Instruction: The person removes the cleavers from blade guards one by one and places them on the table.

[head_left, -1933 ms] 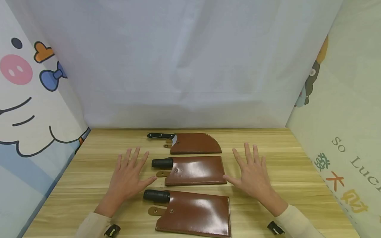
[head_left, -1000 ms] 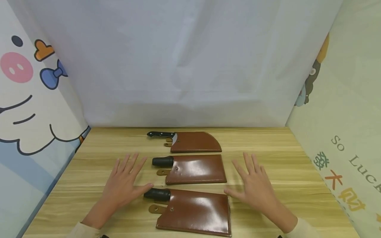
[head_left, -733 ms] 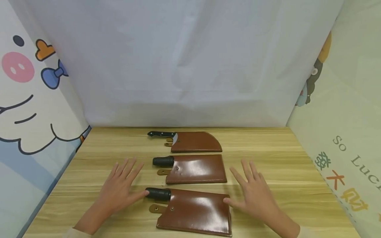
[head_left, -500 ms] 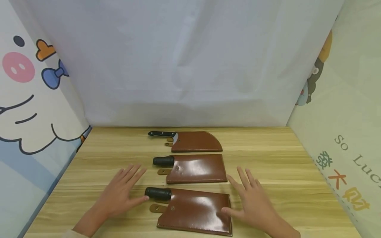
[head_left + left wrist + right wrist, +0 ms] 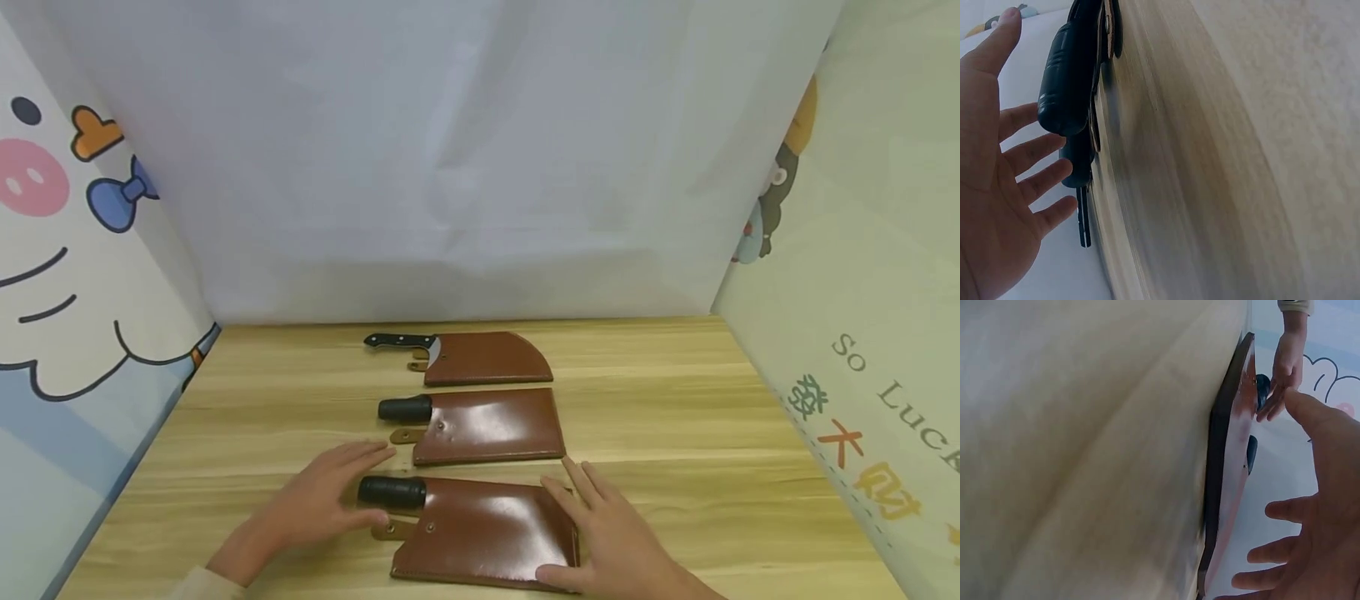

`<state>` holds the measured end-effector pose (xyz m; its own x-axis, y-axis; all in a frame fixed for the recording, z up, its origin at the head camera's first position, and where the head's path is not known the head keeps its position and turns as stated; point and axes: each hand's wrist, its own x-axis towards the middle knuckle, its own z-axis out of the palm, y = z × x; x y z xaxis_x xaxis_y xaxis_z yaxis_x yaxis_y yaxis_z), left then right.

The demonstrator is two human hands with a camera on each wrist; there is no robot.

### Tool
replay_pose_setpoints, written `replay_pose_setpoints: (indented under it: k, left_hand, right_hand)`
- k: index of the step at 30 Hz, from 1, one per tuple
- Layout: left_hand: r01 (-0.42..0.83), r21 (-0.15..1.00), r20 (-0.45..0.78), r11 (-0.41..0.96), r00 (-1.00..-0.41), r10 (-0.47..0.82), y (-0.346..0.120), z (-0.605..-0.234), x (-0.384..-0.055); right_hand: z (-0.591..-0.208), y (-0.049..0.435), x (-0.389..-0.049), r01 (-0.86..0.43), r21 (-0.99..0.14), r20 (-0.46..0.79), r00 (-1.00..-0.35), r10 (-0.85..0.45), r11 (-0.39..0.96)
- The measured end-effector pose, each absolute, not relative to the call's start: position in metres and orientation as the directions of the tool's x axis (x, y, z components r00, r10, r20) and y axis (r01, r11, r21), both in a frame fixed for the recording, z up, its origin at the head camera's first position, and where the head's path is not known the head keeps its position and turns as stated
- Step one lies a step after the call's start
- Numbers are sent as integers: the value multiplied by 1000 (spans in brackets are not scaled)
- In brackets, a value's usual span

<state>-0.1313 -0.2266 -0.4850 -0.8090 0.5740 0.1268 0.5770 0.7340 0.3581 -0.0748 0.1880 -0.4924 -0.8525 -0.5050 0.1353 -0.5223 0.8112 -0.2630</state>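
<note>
Three cleavers in brown leather sheaths lie in a column on the table, handles to the left. At the front is the nearest sheathed cleaver (image 5: 487, 533), with a black handle (image 5: 392, 492) and a tan snap strap (image 5: 394, 529). My left hand (image 5: 322, 500) is beside that handle, thumb and fingers spread around it without gripping; the left wrist view shows the palm (image 5: 997, 187) facing the handle (image 5: 1066, 81). Over the right end of the same sheath, my right hand (image 5: 611, 533) hovers with fingers extended, and the right wrist view shows nothing in it.
Behind lie the middle sheathed cleaver (image 5: 491, 427) and the far sheathed cleaver (image 5: 487, 358), whose riveted black handle (image 5: 397, 341) shows. White cloth (image 5: 450, 167) closes off the back of the wooden table (image 5: 675, 400). Printed panels stand at the left and right.
Both hands have moved down toward the front cleaver and inward, closer to its handle and right end. The cleavers have not moved on the table; the view has shifted slightly.
</note>
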Motion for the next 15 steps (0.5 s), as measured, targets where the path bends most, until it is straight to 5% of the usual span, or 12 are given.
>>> replay_pose_setpoints:
  k: [15]
  left_hand:
    - [506, 462, -5, 728, -819, 573, -227, -497, -140]
  right_hand:
    - [-497, 182, -72, -522, -328, 23, -838, -546, 787]
